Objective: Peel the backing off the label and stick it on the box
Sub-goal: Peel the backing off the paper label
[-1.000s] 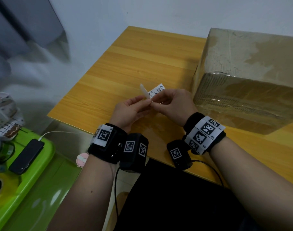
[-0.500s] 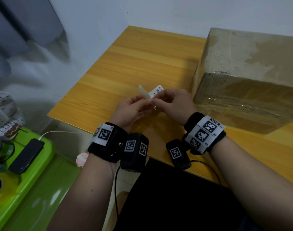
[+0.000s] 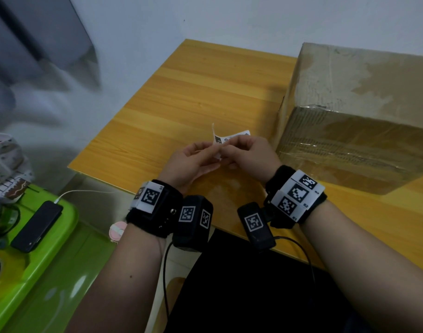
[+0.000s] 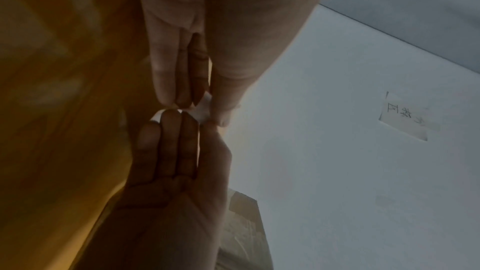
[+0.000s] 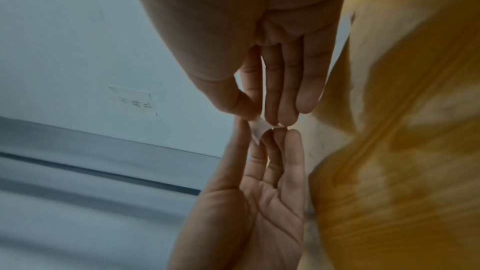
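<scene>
Backing (image 3: 213, 131) now peeled further off label (image 3: 232, 137); left hand (image 3: 193, 162) pinches backing, right hand (image 3: 250, 156) pinches label. Box (image 3: 349, 111) waits at 2 o'clock.

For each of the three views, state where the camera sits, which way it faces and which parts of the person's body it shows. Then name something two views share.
Head: worn on the head, looking down at both hands, forearms, label, box, table.
Left wrist: looks along the left hand toward the right hand.
Right wrist: looks along the right hand toward the left hand, wall behind.
Shared: both wrist views show a handwritten wall note.
</scene>
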